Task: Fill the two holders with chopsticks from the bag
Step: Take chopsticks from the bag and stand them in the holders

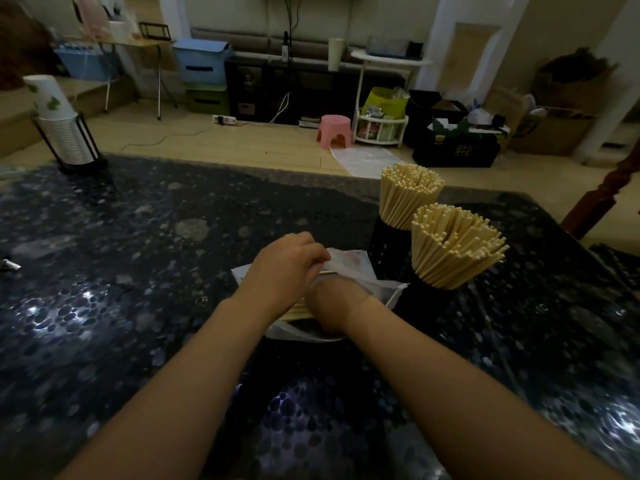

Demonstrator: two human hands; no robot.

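On the dark, pebble-patterned surface [138, 306] lies a thin, crinkled translucent white plastic bag [349, 268], just left of the 2 holders and touching the nearer one. The left hand [284, 268] pinches the bag's upper edge, its fingers [317, 259] curled round the plastic. The right hand [332, 306] reaches into the bag's open mouth; its fingers are hidden inside the plastic, so I cannot tell whether they are wide, narrow or holding anything. Between the 2 wrists a flat bundle of pale wooden chopsticks [298, 311] shows inside the bag, lying roughly along the surface. Both holders are black cylinders (the far one shows a perforated wall) and stand upright side by side, touching or nearly so. The far holder [386, 247] carries a dense sheaf of pale chopsticks [408, 192] standing fairly straight; the near holder [424, 296] carries a fuller sheaf [453, 244] that fans outward to the right.
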